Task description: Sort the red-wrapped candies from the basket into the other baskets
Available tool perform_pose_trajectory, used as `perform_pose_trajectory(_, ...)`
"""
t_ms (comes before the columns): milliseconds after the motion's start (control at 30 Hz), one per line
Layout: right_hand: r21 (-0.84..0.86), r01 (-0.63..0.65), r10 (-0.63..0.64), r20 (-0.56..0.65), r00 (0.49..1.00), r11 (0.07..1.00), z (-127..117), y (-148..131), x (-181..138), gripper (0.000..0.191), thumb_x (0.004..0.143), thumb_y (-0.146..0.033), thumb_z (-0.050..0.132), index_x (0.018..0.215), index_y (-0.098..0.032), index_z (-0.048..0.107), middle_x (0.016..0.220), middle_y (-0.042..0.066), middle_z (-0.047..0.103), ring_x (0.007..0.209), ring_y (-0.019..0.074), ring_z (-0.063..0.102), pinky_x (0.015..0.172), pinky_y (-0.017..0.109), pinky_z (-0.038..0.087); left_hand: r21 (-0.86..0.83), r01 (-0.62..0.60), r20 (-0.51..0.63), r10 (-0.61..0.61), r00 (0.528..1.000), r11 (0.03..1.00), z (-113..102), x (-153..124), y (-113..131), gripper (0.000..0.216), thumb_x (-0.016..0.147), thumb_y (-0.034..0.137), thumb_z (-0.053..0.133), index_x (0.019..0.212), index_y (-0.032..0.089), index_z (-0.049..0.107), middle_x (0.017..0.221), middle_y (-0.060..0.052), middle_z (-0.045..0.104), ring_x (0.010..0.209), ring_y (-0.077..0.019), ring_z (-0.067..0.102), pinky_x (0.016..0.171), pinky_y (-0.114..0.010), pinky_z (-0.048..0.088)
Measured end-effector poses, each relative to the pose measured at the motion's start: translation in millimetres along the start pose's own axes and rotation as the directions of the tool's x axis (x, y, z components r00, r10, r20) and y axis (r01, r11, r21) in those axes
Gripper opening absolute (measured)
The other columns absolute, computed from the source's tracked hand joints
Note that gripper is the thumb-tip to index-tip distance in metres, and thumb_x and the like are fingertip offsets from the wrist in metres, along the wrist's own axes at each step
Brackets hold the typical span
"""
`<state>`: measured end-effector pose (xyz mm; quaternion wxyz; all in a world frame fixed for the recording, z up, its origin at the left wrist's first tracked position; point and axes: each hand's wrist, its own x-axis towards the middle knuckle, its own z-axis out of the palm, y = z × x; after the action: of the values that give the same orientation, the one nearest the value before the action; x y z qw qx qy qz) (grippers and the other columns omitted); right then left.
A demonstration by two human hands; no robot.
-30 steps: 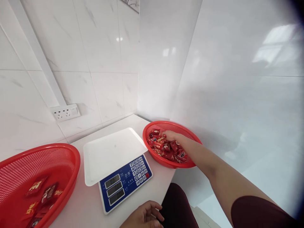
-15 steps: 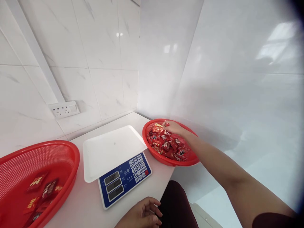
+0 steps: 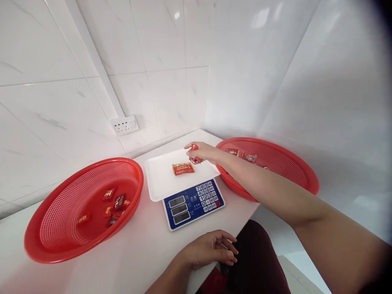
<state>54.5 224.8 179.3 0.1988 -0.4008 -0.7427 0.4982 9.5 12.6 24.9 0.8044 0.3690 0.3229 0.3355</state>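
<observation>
My right hand [image 3: 199, 152] is over the white pan [image 3: 159, 185] of a digital scale [image 3: 194, 204], its fingers closed on small red snack packets [image 3: 195, 159]; how many cannot be made out. Just left of those fingers, a red and yellow packet [image 3: 183, 168] shows against the pan. My left hand [image 3: 212, 249] rests at the table's front edge below the scale, fingers loosely bent and apart, holding nothing. To the right stands a red mesh basket [image 3: 288, 157] with red packets [image 3: 241, 154], partly hidden behind my right forearm.
Another red mesh basket [image 3: 47, 237] stands on the left of the white table [image 3: 131, 253], with several red packets [image 3: 114, 208] inside. Tiled walls meet behind the table. A power socket [image 3: 125, 125] is on the back wall. My dark-clothed leg [image 3: 260, 253] is below the table edge.
My right hand has moved left from the right basket to above the scale pan, bringing packets. One packet now shows against the pan. The view has turned left; my left hand stays by the table edge.
</observation>
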Motion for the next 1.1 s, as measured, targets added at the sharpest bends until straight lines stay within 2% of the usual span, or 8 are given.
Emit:
perform_pose_trajectory(133, 0.234, 0.024, -0.059, 0.142, 0.988, 0.972, 8.8, -8.9, 4.3, 0.034, 0.082, -0.026, 0.057, 0.116, -0.025, 0.052, 0.101, 0.006, 0.06, 0.081, 0.0145, 0.06, 0.064, 0.025, 0.051, 0.002, -0.001, 0.013, 0.001, 1.0, 1.0, -1.3, 0.7, -1.4, 0.049, 0.06, 0.032, 0.079, 0.103, 0.017, 0.061, 0.092, -0.007, 0.06, 0.079, -0.016, 0.061, 0.078, -0.037, 0.044)
perform_pose_trajectory(233, 0.238, 0.039, -0.093, 0.217, 0.972, 0.971, 13.6, -8.9, 6.5, 0.034, 0.085, -0.03, 0.054, 0.119, -0.029, 0.049, 0.121, 0.005, 0.053, 0.101, 0.0179, 0.054, 0.073, 0.028, 0.051, -0.009, -0.001, 0.017, 0.002, 1.0, 1.0, -1.4, 0.4, -1.5, 0.049, 0.06, 0.032, 0.079, 0.103, 0.017, 0.061, 0.092, -0.007, 0.06, 0.079, -0.0159, 0.061, 0.078, -0.036, 0.044)
perform_pose_trajectory(333, 0.163, 0.034, -0.06, 0.159, 0.986, 0.986, 18.8, -2.7, 7.4, 0.033, 0.086, -0.03, 0.051, 0.119, -0.028, 0.049, 0.124, 0.006, 0.05, 0.108, 0.0197, 0.051, 0.072, 0.028, 0.051, -0.009, -0.004, 0.022, 0.004, 1.0, 1.0, -2.0, 0.1, -2.8, 0.049, 0.061, 0.031, 0.079, 0.103, 0.017, 0.061, 0.092, -0.007, 0.06, 0.08, -0.016, 0.061, 0.078, -0.036, 0.044)
perform_pose_trajectory(467, 0.147, 0.058, -0.07, 0.079, 0.994, 0.987, 21.5, 6.5, 5.4, 0.035, 0.087, -0.031, 0.049, 0.121, -0.024, 0.046, 0.117, 0.008, 0.052, 0.093, 0.0166, 0.059, 0.068, 0.025, 0.051, -0.01, -0.001, 0.027, 0.001, 1.0, 1.0, -3.0, 0.9, -4.2, 0.048, 0.061, 0.03, 0.078, 0.104, 0.017, 0.06, 0.092, -0.007, 0.06, 0.08, -0.0159, 0.061, 0.077, -0.036, 0.044)
perform_pose_trajectory(567, 0.008, 0.117, -0.117, 0.047, 0.992, 0.993, 19.2, 10.4, 1.0, 0.042, 0.084, -0.032, 0.053, 0.124, -0.022, 0.044, 0.116, 0.009, 0.053, 0.09, 0.0177, 0.059, 0.072, 0.029, 0.051, -0.008, -0.001, 0.024, 0.001, 1.0, 1.0, -2.9, 1.5, -3.8, 0.049, 0.06, 0.032, 0.079, 0.103, 0.017, 0.06, 0.092, -0.007, 0.06, 0.079, -0.016, 0.061, 0.077, -0.037, 0.044)
perform_pose_trajectory(733, -0.3, 0.243, -0.262, -0.023, 0.965, 0.923, 14.9, 16.4, -8.4, 0.057, 0.076, -0.031, 0.063, 0.127, -0.02, 0.043, 0.129, 0.012, 0.047, 0.115, 0.0256, 0.046, 0.095, 0.04, 0.039, -0.008, 0.001, 0.018, -0.001, 1.0, 1.0, -1.0, -0.3, -1.5, 0.05, 0.059, 0.032, 0.079, 0.103, 0.017, 0.06, 0.09, -0.007, 0.059, 0.079, -0.0164, 0.06, 0.08, -0.04, 0.043)
perform_pose_trajectory(900, -0.437, 0.268, -0.261, 0.076, 0.962, 0.859, 20.0, 26.8, -12.5, 0.061, 0.08, -0.031, 0.057, 0.134, -0.017, 0.035, 0.14, 0.013, 0.035, 0.127, 0.0259, 0.033, 0.103, 0.042, 0.03, -0.004, 0.003, 0.021, -0.003, 1.0, 1.0, 1.2, -1.9, 1.5, 0.05, 0.059, 0.034, 0.079, 0.102, 0.016, 0.061, 0.089, -0.006, 0.059, 0.077, -0.0155, 0.059, 0.08, -0.041, 0.042)
perform_pose_trajectory(1100, -0.623, 0.34, -0.324, 0.144, 0.935, 0.704, 39.4, 37.7, -5.7, 0.058, 0.079, -0.028, 0.058, 0.133, -0.021, 0.04, 0.144, 0.01, 0.027, 0.134, 0.0288, 0.017, 0.106, 0.047, 0.023, -0.003, 0.008, 0.028, -0.008, 1.0, 1.0, -0.9, -0.7, 0.4, 0.05, 0.059, 0.034, 0.079, 0.103, 0.017, 0.06, 0.09, -0.006, 0.059, 0.078, -0.015, 0.06, 0.08, -0.039, 0.043)
